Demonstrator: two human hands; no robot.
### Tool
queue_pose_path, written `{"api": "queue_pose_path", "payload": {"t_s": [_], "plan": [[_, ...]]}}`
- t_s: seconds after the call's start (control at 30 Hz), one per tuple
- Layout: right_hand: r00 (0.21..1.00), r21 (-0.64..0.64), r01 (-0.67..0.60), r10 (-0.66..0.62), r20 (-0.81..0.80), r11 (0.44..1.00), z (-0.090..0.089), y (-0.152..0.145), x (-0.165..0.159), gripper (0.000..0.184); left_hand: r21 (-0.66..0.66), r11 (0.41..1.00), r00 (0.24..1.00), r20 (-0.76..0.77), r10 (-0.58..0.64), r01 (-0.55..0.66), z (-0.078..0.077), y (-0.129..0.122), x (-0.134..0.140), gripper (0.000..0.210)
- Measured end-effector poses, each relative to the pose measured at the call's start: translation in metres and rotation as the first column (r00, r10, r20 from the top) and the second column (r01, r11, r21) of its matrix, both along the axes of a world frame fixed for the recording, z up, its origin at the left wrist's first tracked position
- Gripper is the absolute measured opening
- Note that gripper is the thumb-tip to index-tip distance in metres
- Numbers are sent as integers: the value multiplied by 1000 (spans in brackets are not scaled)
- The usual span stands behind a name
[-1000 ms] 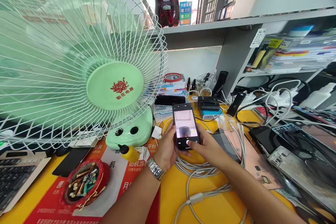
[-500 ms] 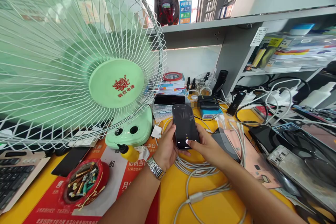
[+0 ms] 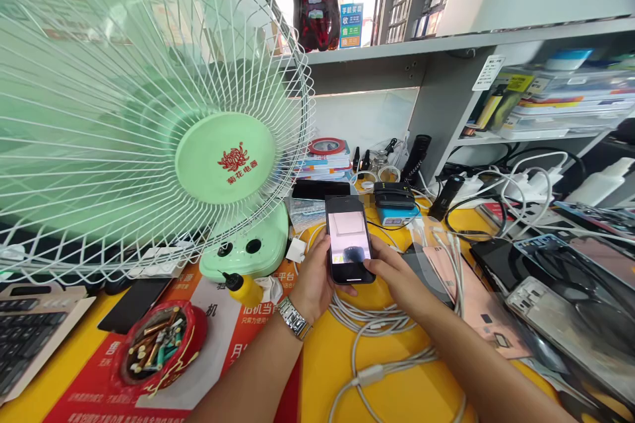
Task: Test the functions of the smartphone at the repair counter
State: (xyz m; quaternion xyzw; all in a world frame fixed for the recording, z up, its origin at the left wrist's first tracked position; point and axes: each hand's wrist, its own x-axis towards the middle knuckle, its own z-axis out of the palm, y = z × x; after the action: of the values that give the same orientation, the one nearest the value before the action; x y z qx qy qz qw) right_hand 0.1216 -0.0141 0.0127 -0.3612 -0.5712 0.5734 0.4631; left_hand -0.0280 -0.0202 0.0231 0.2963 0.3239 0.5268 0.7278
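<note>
A black smartphone is held upright above the yellow table, its screen lit with a pale picture that has a dark shape at the bottom. My left hand is wrapped round its left edge, thumb along the side and fingers behind. At the phone's lower right, my right hand grips the edge, with the thumb at the corner of the screen. A silver watch is on my left wrist. White cables lie coiled beneath the phone.
A green fan fills the left side. Near my left forearm are a red ashtray full of butts and a yellow bottle. Phone parts lie to the right. Behind the phone are a blue box and a grey shelf.
The phone's screen has gone from dark to a bright picture. My right thumb has moved from the white button near the screen's bottom to the right edge. The fan head has turned slightly right.
</note>
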Motion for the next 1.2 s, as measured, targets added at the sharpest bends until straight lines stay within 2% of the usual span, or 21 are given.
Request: {"api": "queue_pose_path", "payload": {"t_s": [0.2,0.37,0.53,0.67,0.8,1.0,1.2], "plan": [[1000,0,-18,18,-21,1000,0,3,1,39,29,1000,1000,16,-2,2,4,-1,0,40],[992,37,-111,113,-62,993,1,4,1,51,55,998,1000,27,14,-15,7,-2,1,44],[991,68,-132,133,-19,989,0,3,0,55,57,998,999,42,17,-20,9,-3,2,44],[994,58,-112,112,-3,992,0,3,0,52,52,999,999,46,15,-18,8,-2,2,42],[996,52,-87,86,15,995,-2,4,2,41,76,997,998,53,16,-20,6,-1,2,41],[986,65,110,-117,117,992,-8,7,5,32,120,993,1000,12,-25,24,-2,-1,1,42],[970,126,129,-152,188,984,-10,9,8,28,180,984,1000,-22,17,-13,-9,-1,2,41]]}}
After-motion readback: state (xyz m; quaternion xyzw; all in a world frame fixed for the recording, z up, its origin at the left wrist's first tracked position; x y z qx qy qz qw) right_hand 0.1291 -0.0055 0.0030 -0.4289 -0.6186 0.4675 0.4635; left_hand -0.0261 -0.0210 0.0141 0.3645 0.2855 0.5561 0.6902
